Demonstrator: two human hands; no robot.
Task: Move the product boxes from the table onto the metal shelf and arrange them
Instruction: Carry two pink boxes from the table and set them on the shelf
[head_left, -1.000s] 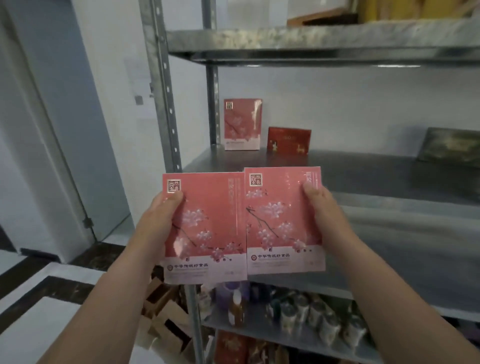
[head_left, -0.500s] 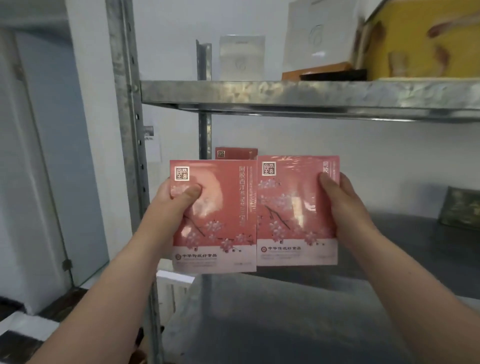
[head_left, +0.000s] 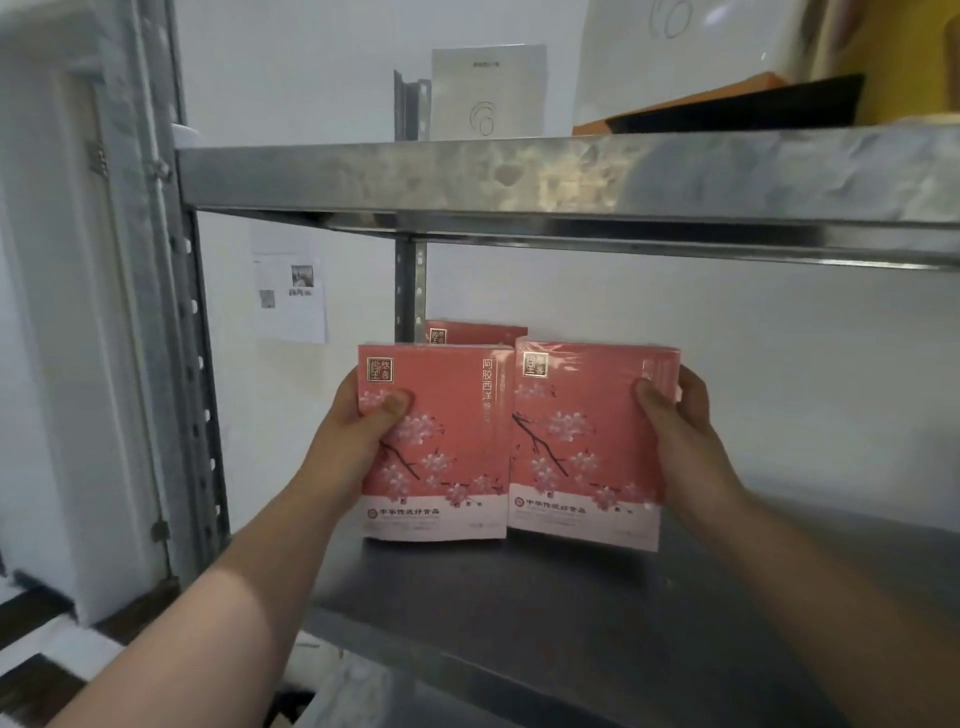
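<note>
Hands gripping two pink blossom-printed boxes side by side above the metal shelf (head_left: 597, 613): left hand (head_left: 363, 431) clamps the left box (head_left: 441, 457), right hand (head_left: 675, 431) the right box (head_left: 582, 447). Film-wrapped, they look light, stiff, slippery; the outer edges suit holding.

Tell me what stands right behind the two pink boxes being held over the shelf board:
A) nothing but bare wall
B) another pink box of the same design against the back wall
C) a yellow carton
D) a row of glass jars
B: the top of a third pink box with the same gold seal shows above the left-hand box and the right-hand box, at the back by the rear upright.
</note>
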